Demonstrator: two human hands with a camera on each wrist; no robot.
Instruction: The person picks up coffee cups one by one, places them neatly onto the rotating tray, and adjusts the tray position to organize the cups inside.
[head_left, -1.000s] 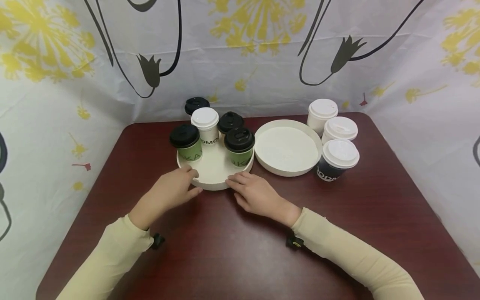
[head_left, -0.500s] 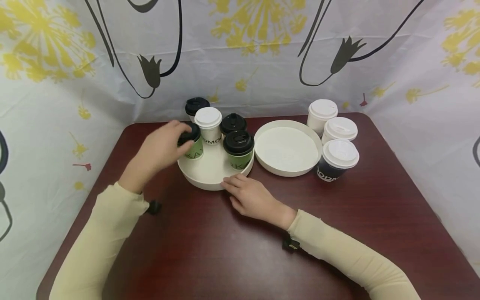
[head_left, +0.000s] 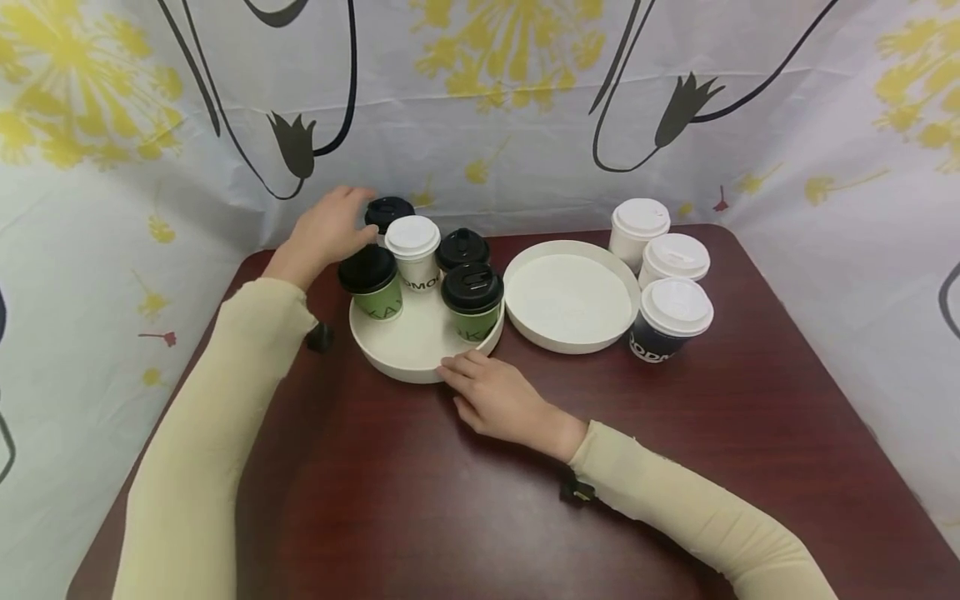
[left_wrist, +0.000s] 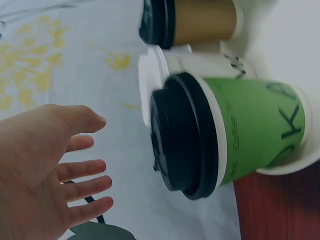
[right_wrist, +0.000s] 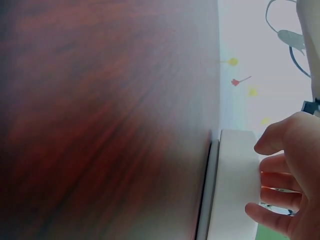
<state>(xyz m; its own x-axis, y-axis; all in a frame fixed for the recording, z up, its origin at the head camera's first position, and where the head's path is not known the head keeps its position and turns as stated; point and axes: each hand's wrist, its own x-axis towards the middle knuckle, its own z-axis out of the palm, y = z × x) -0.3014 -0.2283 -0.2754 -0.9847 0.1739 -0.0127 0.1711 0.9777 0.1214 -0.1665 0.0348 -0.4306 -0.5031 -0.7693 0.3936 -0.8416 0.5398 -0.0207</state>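
My left hand point(head_left: 326, 229) is raised beside the rearmost black-lidded cup point(head_left: 388, 213), above a green cup point(head_left: 377, 296) with a black lid. In the left wrist view its fingers are spread and hold nothing, apart from the green cup's lid point(left_wrist: 182, 135). My right hand point(head_left: 498, 400) touches the front rim of the left round white tray point(head_left: 405, 371) with its fingertips. On that tray stand the green cup, a white cup point(head_left: 414, 250), another black-lidded cup point(head_left: 462, 248) and a second green cup point(head_left: 474, 302). Whether the rearmost cup stands on the tray is hidden.
A second round white tray point(head_left: 573, 296) lies to the right, close beside the first. Along its right side stand two white cups point(head_left: 639, 229) point(head_left: 674, 257) and a dark cup point(head_left: 671, 318) with a white lid. A printed cloth point(head_left: 480, 125) hangs behind the dark red table point(head_left: 420, 500).
My left hand has left the front of the left tray, passing up over the left green cup to the rearmost black-lidded cup. My right hand stays at the tray's front rim.
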